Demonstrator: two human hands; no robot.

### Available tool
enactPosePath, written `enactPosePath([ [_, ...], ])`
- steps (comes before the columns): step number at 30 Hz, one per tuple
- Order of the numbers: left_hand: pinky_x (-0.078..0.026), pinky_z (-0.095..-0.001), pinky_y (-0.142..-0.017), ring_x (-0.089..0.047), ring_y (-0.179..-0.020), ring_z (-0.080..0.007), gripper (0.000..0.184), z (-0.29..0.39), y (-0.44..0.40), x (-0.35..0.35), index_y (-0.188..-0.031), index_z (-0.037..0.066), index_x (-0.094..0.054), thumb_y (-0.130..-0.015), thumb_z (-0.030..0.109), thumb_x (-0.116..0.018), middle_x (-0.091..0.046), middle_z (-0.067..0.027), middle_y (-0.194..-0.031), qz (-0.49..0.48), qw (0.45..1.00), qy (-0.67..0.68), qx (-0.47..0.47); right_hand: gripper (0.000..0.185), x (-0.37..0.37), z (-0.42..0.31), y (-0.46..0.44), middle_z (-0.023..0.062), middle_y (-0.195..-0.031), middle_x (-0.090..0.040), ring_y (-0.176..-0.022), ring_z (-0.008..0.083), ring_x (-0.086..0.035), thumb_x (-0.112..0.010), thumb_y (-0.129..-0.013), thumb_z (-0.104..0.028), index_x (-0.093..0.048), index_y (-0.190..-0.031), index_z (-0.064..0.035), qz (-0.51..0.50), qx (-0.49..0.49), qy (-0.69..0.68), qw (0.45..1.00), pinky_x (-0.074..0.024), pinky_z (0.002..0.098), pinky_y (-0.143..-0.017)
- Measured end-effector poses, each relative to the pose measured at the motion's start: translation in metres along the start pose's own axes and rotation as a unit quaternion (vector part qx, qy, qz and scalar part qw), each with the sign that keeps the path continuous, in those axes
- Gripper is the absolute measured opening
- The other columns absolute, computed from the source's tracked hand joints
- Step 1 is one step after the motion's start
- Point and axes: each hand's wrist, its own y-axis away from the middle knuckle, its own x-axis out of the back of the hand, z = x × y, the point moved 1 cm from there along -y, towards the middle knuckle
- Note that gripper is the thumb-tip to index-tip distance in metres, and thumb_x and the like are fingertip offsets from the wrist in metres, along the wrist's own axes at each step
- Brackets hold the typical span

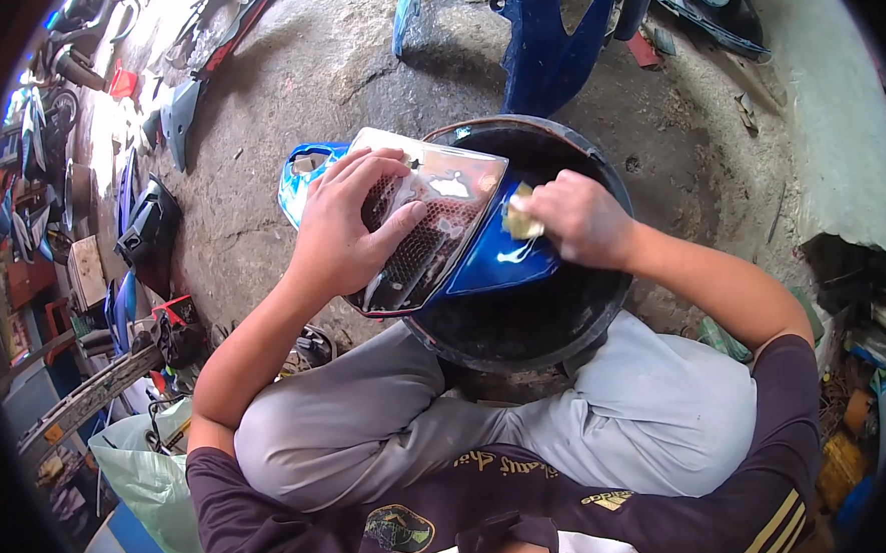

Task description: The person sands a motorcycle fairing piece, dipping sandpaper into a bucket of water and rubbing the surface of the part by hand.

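Note:
A motorcycle fairing panel (507, 258), glossy blue with a black honeycomb mesh area and a pale upper edge, lies tilted across the rim of a round black tub (527, 342). My left hand (360, 216) grips the panel on its left side, thumb on the mesh and fingers over the upper part. In my right hand (585, 219), closed fingers press a small yellowish pad (522, 220) against the blue surface; whether it is sponge or folded sandpaper I cannot make out. Another glossy blue part (298, 189) shows behind my left hand.
Beyond the tub a large dark-blue fairing (541, 51) stands on the concrete floor (332, 72). Several body panels, including a black one (150, 232), lie along the left. A pale green plastic sack (148, 482) is at lower left. A concrete ledge (835, 106) runs along the right.

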Motion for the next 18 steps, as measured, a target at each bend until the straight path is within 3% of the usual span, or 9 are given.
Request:
enactPosePath([
  [4, -0.045, -0.0495, -0.116, -0.063, -0.135, -0.0383, 0.046, -0.005, -0.001, -0.002, -0.119, 0.003, -0.073, -0.091, 0.039, -0.080, -0.073, -0.0154, -0.134, -0.003, 1.000, 0.011, 0.000, 0.028, 0.003, -0.043, -0.011, 0.0037, -0.082, -0.064, -0.076, 0.0226, -0.068, -0.069, -0.090, -0.006, -0.070, -0.118, -0.0028, -0.002, 0.112, -0.033, 0.993, -0.0517, 0.0400, -0.073],
  [6, -0.045, -0.0493, -0.117, -0.063, -0.135, -0.0386, 0.046, -0.001, -0.002, -0.001, -0.119, 0.003, -0.073, -0.091, 0.039, -0.080, -0.073, -0.0157, -0.134, -0.005, 1.000, 0.012, 0.006, 0.030, 0.007, -0.024, -0.012, 0.0049, -0.082, -0.063, -0.077, 0.0253, -0.068, -0.070, -0.087, -0.006, -0.071, -0.116, -0.0035, -0.009, 0.095, -0.040, 0.995, -0.0507, 0.0412, -0.072],
  [8, -0.044, -0.0495, -0.117, -0.063, -0.135, -0.0386, 0.046, 0.001, -0.001, 0.000, -0.119, 0.003, -0.072, -0.091, 0.039, -0.079, -0.073, -0.0159, -0.134, -0.008, 1.000, 0.018, 0.009, 0.042, -0.002, 0.009, -0.002, 0.0091, -0.087, -0.067, -0.085, 0.0324, -0.070, -0.071, -0.077, 0.001, -0.071, -0.119, -0.0033, -0.015, -0.059, -0.037, 0.997, -0.0492, 0.0445, -0.073],
  [10, -0.043, -0.0498, -0.118, -0.061, -0.137, -0.0390, 0.047, 0.001, -0.001, 0.000, -0.120, 0.002, -0.071, -0.092, 0.038, -0.079, -0.072, -0.0167, -0.137, -0.011, 1.000, 0.006, 0.008, 0.036, 0.004, 0.000, -0.007, 0.0098, -0.104, -0.077, -0.090, 0.0287, -0.075, -0.070, -0.083, -0.003, -0.074, -0.119, -0.0041, -0.049, -0.086, 0.006, 0.995, -0.0528, 0.0424, -0.079],
  [12, -0.041, -0.0502, -0.120, -0.059, -0.141, -0.0398, 0.047, -0.002, 0.001, 0.000, -0.123, 0.000, -0.069, -0.093, 0.035, -0.079, -0.070, -0.0181, -0.142, -0.020, 0.999, -0.028, 0.006, 0.049, 0.011, -0.038, -0.019, 0.0087, -0.092, -0.071, -0.089, 0.0298, -0.072, -0.072, -0.075, 0.002, -0.071, -0.124, 0.0000, -0.022, -0.016, -0.037, 0.999, -0.0502, 0.0430, -0.075],
  [13, -0.041, -0.0502, -0.120, -0.059, -0.141, -0.0400, 0.047, -0.003, 0.000, 0.001, -0.123, 0.000, -0.069, -0.093, 0.036, -0.079, -0.070, -0.0180, -0.142, -0.023, 1.000, -0.018, 0.008, 0.048, 0.013, -0.051, -0.020, 0.0066, -0.091, -0.070, -0.087, 0.0258, -0.072, -0.072, -0.077, 0.001, -0.071, -0.125, -0.0017, -0.068, 0.006, -0.029, 0.997, -0.0511, 0.0424, -0.077],
  [14, -0.041, -0.0501, -0.120, -0.059, -0.141, -0.0401, 0.047, -0.002, -0.001, 0.001, -0.123, 0.000, -0.069, -0.093, 0.036, -0.079, -0.070, -0.0178, -0.142, -0.026, 1.000, -0.008, 0.010, 0.046, 0.008, -0.055, -0.019, 0.0046, -0.088, -0.067, -0.084, 0.0227, -0.070, -0.072, -0.080, -0.002, -0.070, -0.126, -0.0042, -0.052, 0.041, -0.013, 0.998, -0.0512, 0.0414, -0.076],
  [16, -0.041, -0.0501, -0.120, -0.058, -0.142, -0.0403, 0.047, -0.001, -0.002, 0.002, -0.123, 0.001, -0.069, -0.093, 0.036, -0.079, -0.070, -0.0177, -0.141, -0.033, 0.999, 0.010, 0.013, 0.039, 0.007, -0.028, -0.018, 0.0052, -0.088, -0.067, -0.081, 0.0247, -0.070, -0.072, -0.083, -0.003, -0.072, -0.122, -0.0054, -0.039, 0.049, -0.017, 0.998, -0.0506, 0.0413, -0.076],
  [18, -0.041, -0.0501, -0.121, -0.058, -0.142, -0.0404, 0.047, 0.002, -0.002, 0.003, -0.122, 0.001, -0.069, -0.093, 0.036, -0.079, -0.070, -0.0178, -0.141, -0.033, 0.999, 0.025, 0.019, 0.037, 0.006, 0.005, -0.018, 0.0070, -0.089, -0.071, -0.084, 0.0265, -0.072, -0.070, -0.083, -0.005, -0.073, -0.120, -0.0072, -0.020, -0.049, -0.033, 0.998, -0.0507, 0.0424, -0.077],
])
